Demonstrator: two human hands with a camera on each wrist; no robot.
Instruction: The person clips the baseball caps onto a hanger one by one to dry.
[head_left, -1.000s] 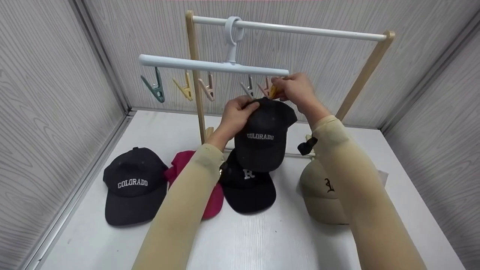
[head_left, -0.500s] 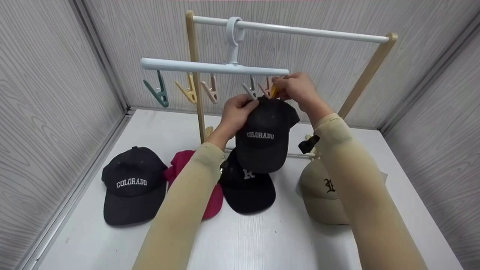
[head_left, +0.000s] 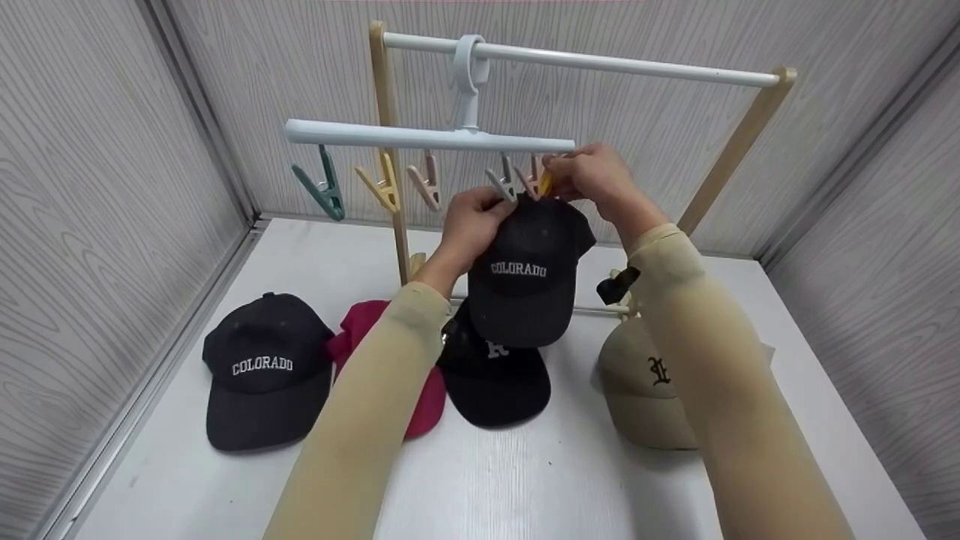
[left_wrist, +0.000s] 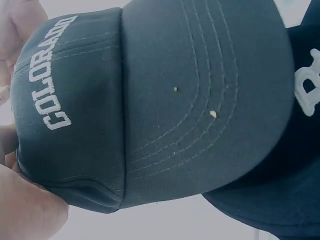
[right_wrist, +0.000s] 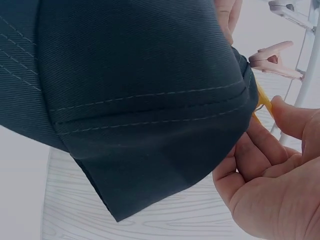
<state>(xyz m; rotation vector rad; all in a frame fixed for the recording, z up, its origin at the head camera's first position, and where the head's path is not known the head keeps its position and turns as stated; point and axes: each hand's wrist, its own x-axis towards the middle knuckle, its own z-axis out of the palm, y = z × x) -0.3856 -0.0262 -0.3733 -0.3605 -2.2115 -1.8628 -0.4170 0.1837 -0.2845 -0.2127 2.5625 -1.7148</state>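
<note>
A black cap lettered COLORADO is held up below the right half of a pale blue hanger bar. My left hand pinches the cap near its crown on the left side. With thumb and fingers my right hand pinches a yellow clip at the bar's right end. In the right wrist view that clip meets the cap's top edge. A pink clip and a grey clip hang just left of it, close over the crown.
Green, yellow and pink clips hang on the bar's left half. The hanger hooks over a white rail. On the table lie another COLORADO cap, a red cap, a black R cap and a khaki cap.
The hanger bar's left end and its clips have dropped slightly and shifted right. Both hands stay nearly in place, with the cap still held under the clips.
</note>
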